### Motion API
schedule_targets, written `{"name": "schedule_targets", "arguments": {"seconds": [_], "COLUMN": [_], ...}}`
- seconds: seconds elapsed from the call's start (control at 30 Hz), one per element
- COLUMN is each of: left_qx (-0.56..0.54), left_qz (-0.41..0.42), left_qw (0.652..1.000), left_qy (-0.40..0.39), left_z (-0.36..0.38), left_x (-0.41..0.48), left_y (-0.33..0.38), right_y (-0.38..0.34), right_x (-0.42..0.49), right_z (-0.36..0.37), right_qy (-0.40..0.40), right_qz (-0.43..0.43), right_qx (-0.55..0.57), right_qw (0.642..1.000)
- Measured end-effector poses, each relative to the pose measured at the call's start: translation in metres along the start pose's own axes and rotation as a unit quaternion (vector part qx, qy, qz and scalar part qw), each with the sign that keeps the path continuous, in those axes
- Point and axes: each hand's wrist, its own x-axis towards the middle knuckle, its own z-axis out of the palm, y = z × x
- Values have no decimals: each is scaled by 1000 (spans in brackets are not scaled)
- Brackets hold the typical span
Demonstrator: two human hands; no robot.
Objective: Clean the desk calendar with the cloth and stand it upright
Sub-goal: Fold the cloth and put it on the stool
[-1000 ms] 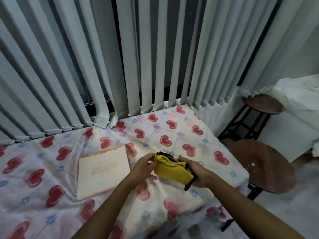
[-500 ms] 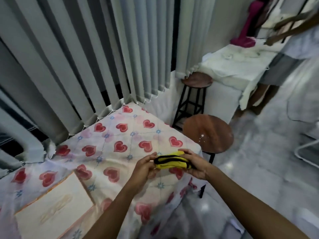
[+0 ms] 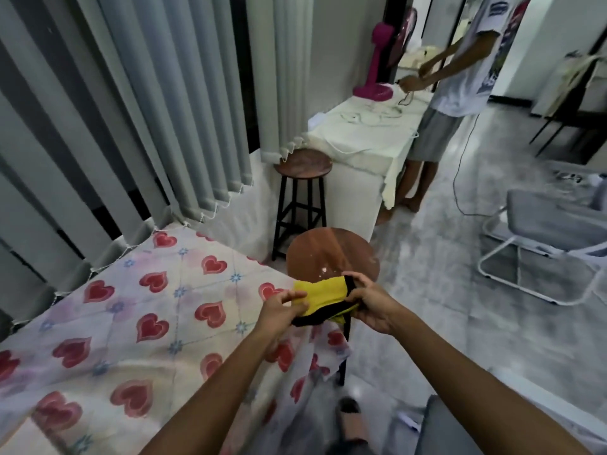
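Both of my hands hold a yellow cloth with black edging (image 3: 320, 296) above the right edge of the table with the heart-print cover (image 3: 147, 310). My left hand (image 3: 281, 311) pinches its left end. Gripping the right end is my right hand (image 3: 371, 305), and the cloth is stretched between them. A pale patch at the bottom left corner (image 3: 16, 435) may be the desk calendar; I cannot tell.
A round wooden stool (image 3: 331, 254) stands just beyond my hands, with a taller stool (image 3: 303, 165) behind it. Vertical blinds (image 3: 131, 110) hang along the left. A person (image 3: 460, 77) stands at a white-covered table (image 3: 361, 133) bearing a pink fan (image 3: 377, 60). A white-framed chair (image 3: 542, 244) sits on the right.
The view has swung to the right, so the calendar has slid out at the bottom left. My hands have turned the folded cloth and are spreading it wider.
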Motion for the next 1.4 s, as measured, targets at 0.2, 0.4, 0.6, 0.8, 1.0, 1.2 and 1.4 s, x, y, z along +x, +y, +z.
{"name": "schedule_targets", "arguments": {"seconds": [0.2,0.4,0.6,0.8,1.0,1.2,1.4], "left_qx": [76,199,218,308,570,668,671], "left_qz": [32,63,18,16,52,-19,-31], "left_qw": [997,976,969,944,816,743,741], "left_qy": [5,56,116,117,83,-20,-25], "left_z": [38,80,114,119,128,121,113], "left_x": [64,140,200,223,226,229,225], "left_y": [13,8,-10,-28,-43,-46,-33], "right_y": [-33,-55,-42,-11,7,15,-2], "right_x": [63,141,214,250,240,244,242], "right_z": [-37,-75,-98,-108,-126,-132,-123], "right_qy": [62,39,84,0,-15,-60,-77], "right_qz": [-39,-150,-183,-152,-268,-194,-139], "right_qx": [-200,-359,-472,-524,-736,-773,-786], "right_qw": [977,920,858,838,622,601,598]}}
